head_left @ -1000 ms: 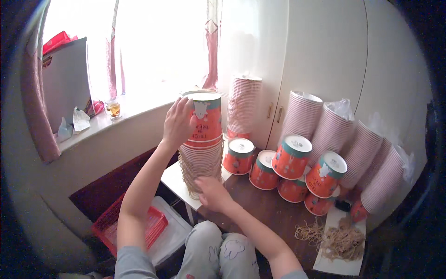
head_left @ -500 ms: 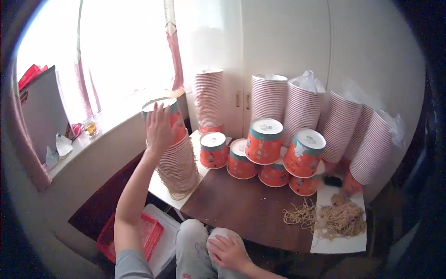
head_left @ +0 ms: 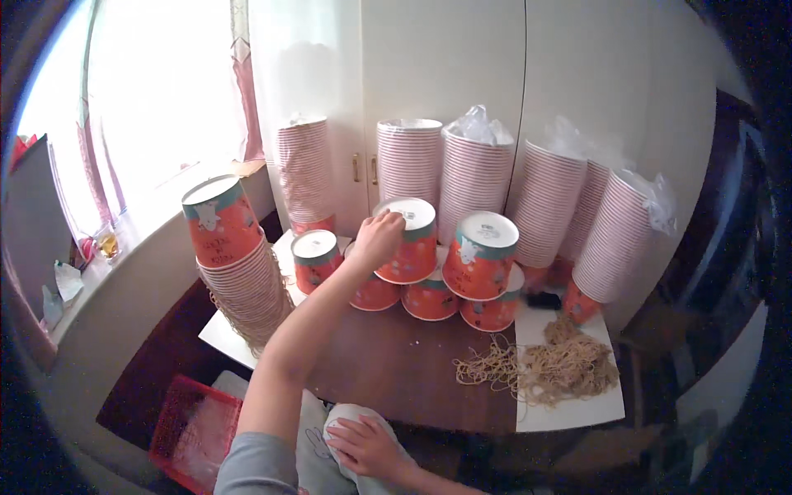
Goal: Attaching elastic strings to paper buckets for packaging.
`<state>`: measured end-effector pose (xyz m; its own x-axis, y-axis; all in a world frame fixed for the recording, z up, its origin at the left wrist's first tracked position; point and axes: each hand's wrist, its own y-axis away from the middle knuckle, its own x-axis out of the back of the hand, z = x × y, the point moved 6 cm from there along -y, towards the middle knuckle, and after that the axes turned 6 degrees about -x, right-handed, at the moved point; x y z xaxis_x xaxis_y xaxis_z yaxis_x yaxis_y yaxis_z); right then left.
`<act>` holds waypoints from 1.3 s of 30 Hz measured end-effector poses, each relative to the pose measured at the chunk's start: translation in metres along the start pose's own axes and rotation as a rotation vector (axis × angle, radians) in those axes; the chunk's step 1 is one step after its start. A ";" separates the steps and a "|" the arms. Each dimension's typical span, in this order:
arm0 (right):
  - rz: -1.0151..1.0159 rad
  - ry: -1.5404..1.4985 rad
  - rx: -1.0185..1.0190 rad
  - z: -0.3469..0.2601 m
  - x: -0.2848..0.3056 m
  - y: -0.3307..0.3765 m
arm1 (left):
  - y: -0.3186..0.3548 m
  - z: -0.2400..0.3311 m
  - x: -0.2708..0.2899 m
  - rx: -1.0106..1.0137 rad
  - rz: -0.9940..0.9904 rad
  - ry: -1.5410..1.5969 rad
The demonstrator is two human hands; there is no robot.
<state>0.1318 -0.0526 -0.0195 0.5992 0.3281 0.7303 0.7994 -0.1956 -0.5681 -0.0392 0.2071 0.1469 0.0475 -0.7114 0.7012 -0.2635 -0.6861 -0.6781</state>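
My left hand is at the upper left of an orange and teal paper bucket, which sits upside down on others. Its fingers curl over the edge of the white base, and my forearm hides part of the buckets below. Flat on my knee lies my right hand, fingers apart and nothing in it. To the left leans a tall stack of upturned buckets with rubber bands round its lower rims. Another upturned bucket stands right of the one at my left hand.
Tall stacks of nested buckets line the cabinet, some with clear plastic on top. A pile of tan rubber bands lies at the table's right. A red basket is low on the left, and a dark object lies behind the bands.
My left hand has left the top of the left stack and moved right to an upturned bucket. The view has shifted to the right. My right hand stays on my knee.
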 end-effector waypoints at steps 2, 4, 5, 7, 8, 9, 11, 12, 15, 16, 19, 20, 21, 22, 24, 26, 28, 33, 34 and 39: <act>0.002 -0.049 -0.034 0.002 -0.001 0.002 | 0.007 -0.001 0.017 0.092 0.088 0.143; 0.011 -0.090 -0.077 0.007 -0.004 0.013 | 0.021 -0.006 0.041 0.236 0.148 0.436; 0.085 -0.269 -0.199 0.018 -0.003 0.022 | 0.033 -0.008 0.059 0.417 0.077 0.523; 0.156 -0.467 -0.309 0.034 0.003 0.030 | 0.079 -0.028 0.069 0.557 0.116 0.879; 0.242 -0.586 -0.472 0.046 0.010 0.037 | 0.101 -0.030 0.076 0.635 0.128 1.060; 0.327 -0.704 -0.642 0.059 0.016 0.046 | 0.116 -0.011 0.088 0.800 0.173 1.367; 0.557 -0.944 -0.733 0.078 0.031 0.058 | 0.148 0.024 0.081 0.978 0.235 1.815; 0.584 -0.987 -0.683 0.083 0.041 0.057 | 0.167 0.031 0.076 0.994 0.279 1.929; 0.746 -1.000 -0.572 0.082 0.077 0.048 | 0.199 0.068 0.073 1.079 0.219 1.981; 0.758 -1.244 -0.405 0.077 0.091 0.037 | 0.206 0.076 0.071 1.082 0.207 1.986; 0.764 -1.325 -0.491 0.079 0.109 0.034 | 0.211 0.097 0.058 1.039 0.200 2.090; 0.760 -1.321 -0.506 0.077 0.115 0.032 | 0.208 0.099 0.055 0.976 0.222 2.138; 0.727 -1.259 -0.540 0.075 0.119 0.031 | 0.209 0.100 0.048 0.931 0.229 2.222; 0.693 -1.198 -0.570 0.074 0.122 0.029 | 0.210 0.099 0.041 0.939 0.235 2.227; 0.720 -1.120 -0.658 0.069 0.125 0.027 | 0.209 0.103 0.031 0.903 0.094 2.283; 0.756 -1.030 -0.737 0.071 0.127 0.029 | 0.204 0.110 0.017 0.985 0.032 2.286; 0.802 -0.913 -0.626 0.072 0.132 0.028 | 0.195 0.114 0.012 1.059 -0.044 2.289; 0.741 -0.514 -0.570 0.082 0.135 0.009 | 0.184 0.096 0.000 1.133 -0.118 2.111; 0.726 -0.503 -0.618 0.085 0.133 0.008 | 0.183 0.098 -0.005 1.125 -0.235 2.053; 0.824 -0.305 -0.598 0.103 0.096 0.019 | 0.207 0.112 -0.052 1.171 -0.425 2.062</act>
<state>0.2004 0.0699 0.0007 0.9955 0.0890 0.0313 0.0926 -0.8584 -0.5046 0.0114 0.0849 -0.0542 -0.8712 -0.0707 -0.4858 -0.0411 -0.9756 0.2157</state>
